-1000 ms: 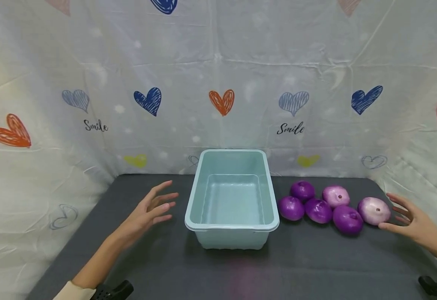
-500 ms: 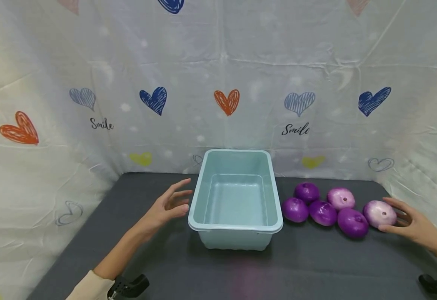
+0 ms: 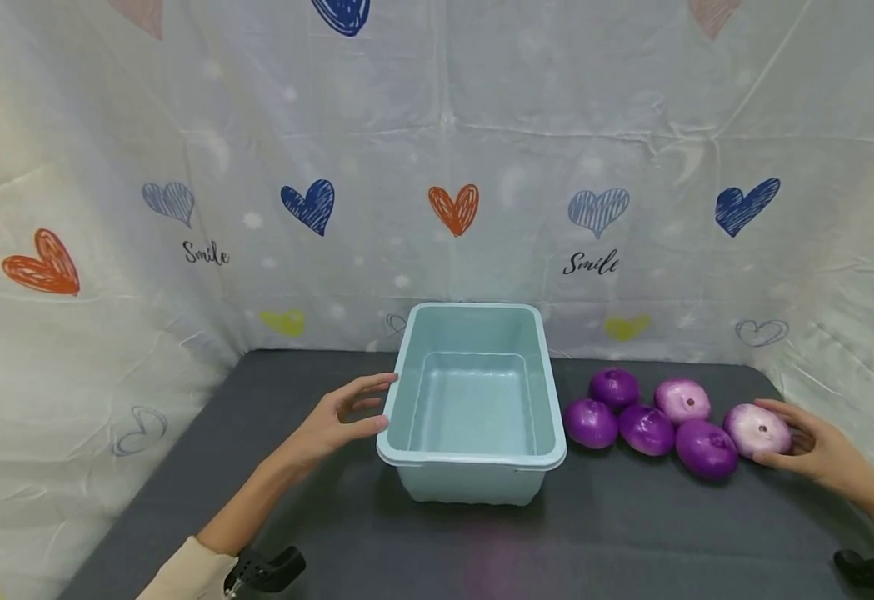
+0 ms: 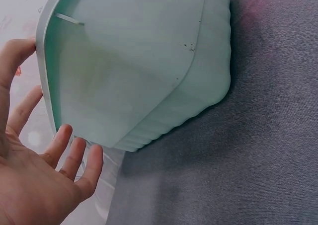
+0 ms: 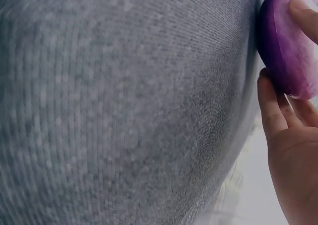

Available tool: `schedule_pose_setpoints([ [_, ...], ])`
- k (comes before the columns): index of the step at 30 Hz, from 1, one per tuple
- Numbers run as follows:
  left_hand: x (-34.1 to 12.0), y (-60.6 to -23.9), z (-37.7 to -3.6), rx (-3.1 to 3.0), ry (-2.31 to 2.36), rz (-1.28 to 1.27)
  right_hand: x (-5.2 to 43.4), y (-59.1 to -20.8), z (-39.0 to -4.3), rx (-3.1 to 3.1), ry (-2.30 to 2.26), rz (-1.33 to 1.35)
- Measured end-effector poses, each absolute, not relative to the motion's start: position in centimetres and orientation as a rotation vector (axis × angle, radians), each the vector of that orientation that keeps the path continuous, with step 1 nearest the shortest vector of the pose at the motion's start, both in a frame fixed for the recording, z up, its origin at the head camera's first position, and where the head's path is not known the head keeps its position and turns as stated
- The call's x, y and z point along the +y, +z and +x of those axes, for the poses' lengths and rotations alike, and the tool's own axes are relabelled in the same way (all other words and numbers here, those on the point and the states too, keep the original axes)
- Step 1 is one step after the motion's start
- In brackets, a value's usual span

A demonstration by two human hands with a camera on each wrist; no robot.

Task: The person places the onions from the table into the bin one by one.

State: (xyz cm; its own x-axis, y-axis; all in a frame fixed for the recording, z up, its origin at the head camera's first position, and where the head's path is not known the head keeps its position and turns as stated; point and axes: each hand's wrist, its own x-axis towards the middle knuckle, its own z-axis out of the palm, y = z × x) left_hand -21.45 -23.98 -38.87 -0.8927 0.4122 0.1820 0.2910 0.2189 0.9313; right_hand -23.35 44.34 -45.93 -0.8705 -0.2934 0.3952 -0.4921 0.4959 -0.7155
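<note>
Left hand point(image 3: 337, 422) at left rim of pale blue plastic tub point(image 3: 470, 485), centre of frame: thumb touching, fingers loosely extended, nothing gripped. Right hand point(image 3: 826, 446) has thumb and fingers around the pale purple onion point(image 3: 755, 430), right of frame, on the dark bench point(image 3: 631, 537). 5 other purple onions point(image 3: 646, 430) clustered between that one and the tub

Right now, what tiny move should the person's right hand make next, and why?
Probably the right hand should firm its hold and gently lift the pale purple onion. Its thumb and fingers are already around that onion, which sits on the dark table. The basin is empty, and the left hand is at its left rim, perhaps to steady it.
</note>
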Motion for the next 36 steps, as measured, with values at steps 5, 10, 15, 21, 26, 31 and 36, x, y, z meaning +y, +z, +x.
schedule_pose_setpoints([
  [5, -23.7, -38.8, -21.6, 2.386, 1.726, 0.66, 44.2, -46.0, -23.5, -2.507, 1.3, 0.679],
  [10, -23.6, -38.7, -21.8, 2.431, 1.686, 0.638, 44.8, -45.9, -23.3, -2.487, 1.302, 0.637],
  [15, -23.4, -38.6, -22.1, 2.486, 1.662, 0.633, 45.5, -45.2, -23.0, -2.488, 1.353, 0.515],
  [21, -23.3, -38.8, -22.5, 2.504, 1.69, 0.667, 45.0, -43.9, -23.2, -2.532, 1.341, 0.386],
  [26, -23.3, -39.1, -22.6, 2.501, 1.707, 0.686, 44.1, -42.8, -23.3, -2.54, 1.375, 0.397],
  [31, -23.3, -39.1, -22.6, 2.486, 1.727, 0.697, 43.1, -42.1, -23.8, -2.546, 1.395, 0.426],
  [36, -23.2, -39.0, -22.8, 2.483, 1.719, 0.677, 41.9, -41.4, -24.4, -2.563, 1.412, 0.44],
])
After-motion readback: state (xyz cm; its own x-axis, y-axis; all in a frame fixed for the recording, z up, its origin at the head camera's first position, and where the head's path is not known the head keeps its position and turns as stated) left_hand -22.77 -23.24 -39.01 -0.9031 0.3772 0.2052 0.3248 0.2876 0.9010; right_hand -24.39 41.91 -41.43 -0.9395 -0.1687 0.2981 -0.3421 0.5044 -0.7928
